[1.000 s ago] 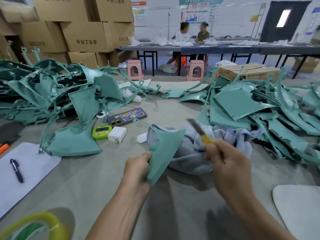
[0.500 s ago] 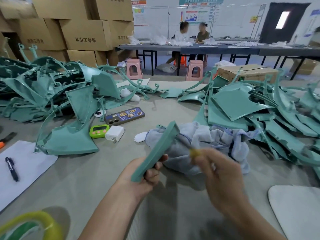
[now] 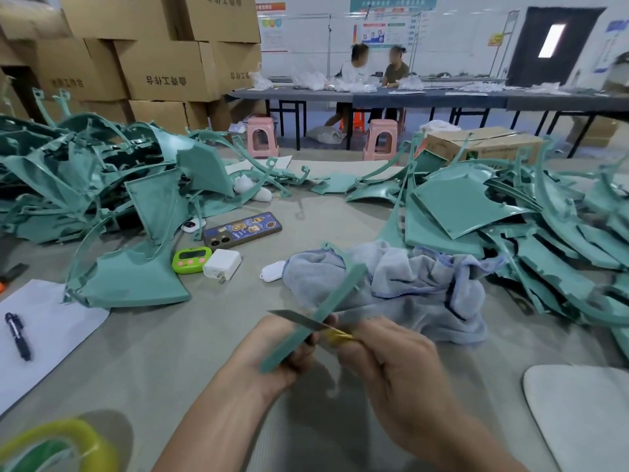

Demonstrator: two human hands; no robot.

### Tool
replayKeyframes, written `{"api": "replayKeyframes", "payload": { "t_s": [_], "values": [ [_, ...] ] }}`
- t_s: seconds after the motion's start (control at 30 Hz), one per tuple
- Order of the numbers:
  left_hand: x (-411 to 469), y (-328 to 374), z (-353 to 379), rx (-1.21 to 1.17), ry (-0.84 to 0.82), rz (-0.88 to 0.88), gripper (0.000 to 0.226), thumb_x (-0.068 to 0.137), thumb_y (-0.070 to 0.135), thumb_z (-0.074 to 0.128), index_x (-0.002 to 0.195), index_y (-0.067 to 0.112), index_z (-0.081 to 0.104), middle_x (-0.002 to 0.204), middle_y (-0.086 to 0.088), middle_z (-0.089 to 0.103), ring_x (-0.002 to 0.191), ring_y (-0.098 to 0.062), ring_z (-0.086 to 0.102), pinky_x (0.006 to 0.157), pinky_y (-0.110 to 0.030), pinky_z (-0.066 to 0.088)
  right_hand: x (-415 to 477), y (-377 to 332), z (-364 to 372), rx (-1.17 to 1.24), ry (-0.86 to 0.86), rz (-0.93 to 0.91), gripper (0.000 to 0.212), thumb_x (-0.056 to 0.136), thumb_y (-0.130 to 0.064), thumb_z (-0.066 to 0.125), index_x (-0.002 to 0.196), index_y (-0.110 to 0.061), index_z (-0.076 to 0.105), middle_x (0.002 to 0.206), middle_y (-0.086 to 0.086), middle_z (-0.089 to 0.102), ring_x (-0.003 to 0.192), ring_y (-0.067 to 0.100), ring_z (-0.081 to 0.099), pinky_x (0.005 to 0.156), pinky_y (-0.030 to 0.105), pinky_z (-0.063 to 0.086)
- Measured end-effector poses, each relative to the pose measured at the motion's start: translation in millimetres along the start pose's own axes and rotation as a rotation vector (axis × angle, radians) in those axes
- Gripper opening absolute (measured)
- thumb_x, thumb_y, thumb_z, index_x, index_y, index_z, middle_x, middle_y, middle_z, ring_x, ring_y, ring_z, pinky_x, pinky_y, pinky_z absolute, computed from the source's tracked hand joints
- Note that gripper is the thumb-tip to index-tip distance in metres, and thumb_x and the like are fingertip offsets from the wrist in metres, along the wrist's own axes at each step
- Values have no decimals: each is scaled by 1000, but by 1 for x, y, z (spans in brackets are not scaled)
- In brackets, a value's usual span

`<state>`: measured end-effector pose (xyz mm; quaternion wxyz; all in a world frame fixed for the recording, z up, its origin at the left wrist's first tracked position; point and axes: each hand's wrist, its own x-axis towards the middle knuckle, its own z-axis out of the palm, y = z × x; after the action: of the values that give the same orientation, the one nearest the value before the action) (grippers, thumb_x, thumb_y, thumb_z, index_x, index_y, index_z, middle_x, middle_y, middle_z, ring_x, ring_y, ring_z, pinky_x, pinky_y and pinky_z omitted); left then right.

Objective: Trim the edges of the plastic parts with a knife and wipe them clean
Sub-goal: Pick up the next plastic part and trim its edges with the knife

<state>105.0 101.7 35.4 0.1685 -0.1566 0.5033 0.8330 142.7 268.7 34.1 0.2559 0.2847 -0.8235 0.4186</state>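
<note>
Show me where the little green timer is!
In the head view, left of centre, the green timer sits beside the white charger, in front of the phone.

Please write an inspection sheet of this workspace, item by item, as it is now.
Surface: grey table, much of it covered.
Job's things: plastic part held edge-on; knife blade crosses its edge; grey cloth behind; green parts in left pile and right pile.
Clutter: phone, green timer, charger, pen on paper, tape roll.
Hands: left hand grips the part; right hand grips the knife handle.
Cables: nothing seen.
Surroundings: cardboard boxes, two seated people at far table, pink stools.
</note>
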Motion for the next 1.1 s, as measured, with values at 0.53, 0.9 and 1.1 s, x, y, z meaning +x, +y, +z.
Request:
{"api": "replayKeyframes", "payload": {
  "t_s": [0.53, 0.9, 1.1],
  "values": [
    [3, -3, 1, 389, 291, 499, 14, 75, 17, 66, 84, 20, 77, 76, -11, 76, 57, -21, 63, 45, -22, 45, 19, 30, -11, 1061, 151, 971, 21, 74, -26, 71, 71, -6, 79, 90, 16, 75, 78, 26, 73, 67, 39, 63],
    [-1, -2, 6, 83, 29, 304, 42, 102, 41, 43, 102, 20, 80, 95, -11, 76, 78, -22, 68, 74, -43, 52, 21, 39, -24, 1235, 35, 1072, 25, 80, -22, 67, 66, -3, 76, 81, 14, 74, 77, 27, 77, 59, 33, 62],
    [5, 2, -1, 99, 171, 326, 24, 96, 8, 58, 112, 13, 75, 104, -10, 78, 88, -22, 72, 74, -33, 53, 16, 33, -27, 626, -308, 801, 23, 81, -31, 76, 74, -9, 79, 80, 9, 70, 78, 19, 57, 73, 30, 44]
  ]
}}
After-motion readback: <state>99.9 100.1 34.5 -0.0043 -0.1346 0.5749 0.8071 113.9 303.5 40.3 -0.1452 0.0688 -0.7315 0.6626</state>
